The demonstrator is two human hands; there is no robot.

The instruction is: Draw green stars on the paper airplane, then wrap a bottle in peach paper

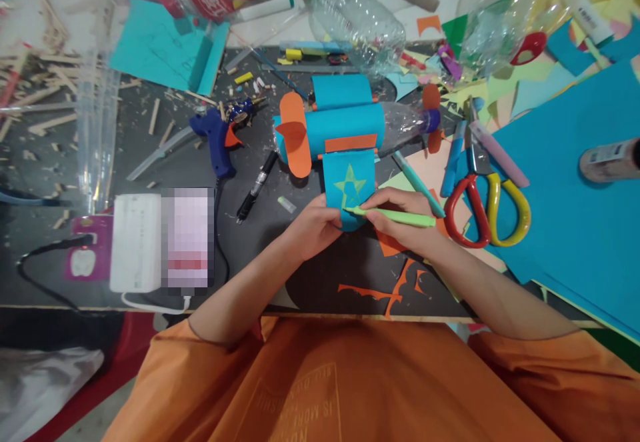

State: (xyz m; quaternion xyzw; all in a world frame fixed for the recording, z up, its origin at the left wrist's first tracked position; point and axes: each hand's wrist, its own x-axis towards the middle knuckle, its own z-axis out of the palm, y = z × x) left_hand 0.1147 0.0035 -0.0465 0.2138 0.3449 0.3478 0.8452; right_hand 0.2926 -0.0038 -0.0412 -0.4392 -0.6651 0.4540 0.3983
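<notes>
A toy airplane (pixel 345 125) made of a plastic bottle wrapped in blue paper lies in front of me, with orange paper pieces at both ends. Its near paper wing (pixel 333 169) carries a yellow-green star, part of whose middle is still blue. My left hand (pixel 320 229) is closed on the lower left edge of that wing, thumb on top. In my right hand (pixel 397 215) is a light green marker (pixel 410 218), gripped like a pen. The marker's tip touches the wing at the star's lower left point.
Left of the plane lie a blue glue gun (pixel 215 135), a black pen (pixel 257 187), a white power box (pixel 135 242) and a phone. Scissors (pixel 480 209), markers and blue sheets (pixel 575 229) lie right; bottles (pixel 355 19) stand behind. Orange scraps (pixel 395 292) lie near the front edge.
</notes>
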